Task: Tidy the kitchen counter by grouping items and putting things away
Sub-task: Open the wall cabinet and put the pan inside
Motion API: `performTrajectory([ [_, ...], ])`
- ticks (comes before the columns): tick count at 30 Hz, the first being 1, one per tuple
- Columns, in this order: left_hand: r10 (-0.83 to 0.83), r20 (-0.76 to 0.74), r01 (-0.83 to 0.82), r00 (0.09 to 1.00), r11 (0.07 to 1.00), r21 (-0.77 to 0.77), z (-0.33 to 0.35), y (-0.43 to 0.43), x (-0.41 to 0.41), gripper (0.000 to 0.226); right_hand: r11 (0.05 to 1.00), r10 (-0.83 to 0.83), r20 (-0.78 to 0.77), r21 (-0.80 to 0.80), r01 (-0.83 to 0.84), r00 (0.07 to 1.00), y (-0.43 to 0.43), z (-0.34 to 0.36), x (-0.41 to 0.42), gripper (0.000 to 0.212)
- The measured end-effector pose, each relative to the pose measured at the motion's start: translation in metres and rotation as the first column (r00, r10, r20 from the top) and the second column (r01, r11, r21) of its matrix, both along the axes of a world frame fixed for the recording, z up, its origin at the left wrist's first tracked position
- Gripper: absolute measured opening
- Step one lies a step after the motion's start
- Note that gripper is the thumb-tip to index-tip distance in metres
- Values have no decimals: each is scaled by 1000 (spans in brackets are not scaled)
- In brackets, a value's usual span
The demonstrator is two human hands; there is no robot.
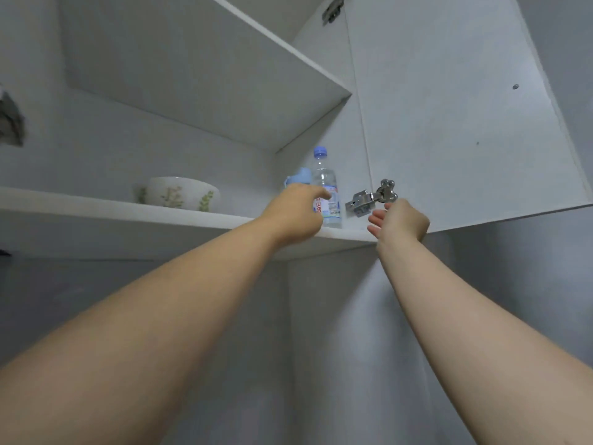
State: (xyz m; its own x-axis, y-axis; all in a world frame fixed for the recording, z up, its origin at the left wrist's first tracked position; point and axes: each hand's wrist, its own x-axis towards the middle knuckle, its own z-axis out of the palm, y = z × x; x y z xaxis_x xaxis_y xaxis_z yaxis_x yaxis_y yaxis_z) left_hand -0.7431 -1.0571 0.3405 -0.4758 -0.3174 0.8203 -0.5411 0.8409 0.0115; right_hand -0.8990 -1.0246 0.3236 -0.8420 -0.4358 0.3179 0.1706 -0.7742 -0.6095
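Cupboard shelf (96,205), floral bowl (183,193), water bottle (324,178), door hinge (372,199)

One wide-angle view, worn on the head; it tilts upward from below the lower shelf (128,208) of an open wall cupboard, so the underside of the upper shelf (208,75) shows; it faces the cupboard's back right corner, about an arm's reach away; the open door (449,107) fills the right side.
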Motion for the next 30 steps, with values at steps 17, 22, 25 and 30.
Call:
performTrajectory([
  [17,603,-239,-525,761,789,319,50,-1,178,59,975,204,-846,223,-20,493,-53,52,148,24],
  [22,561,-204,-361,802,728,582,55,-6,185,41,918,397,-883,385,-98,251,-57,58,158,54],
  [25,539,-99,-396,837,720,570,54,-8,182,35,903,423,-893,429,4,155,-66,60,164,62],
  [30,503,-43,-389,863,718,577,54,-7,186,34,922,323,-946,319,221,21,-69,64,173,51],
])
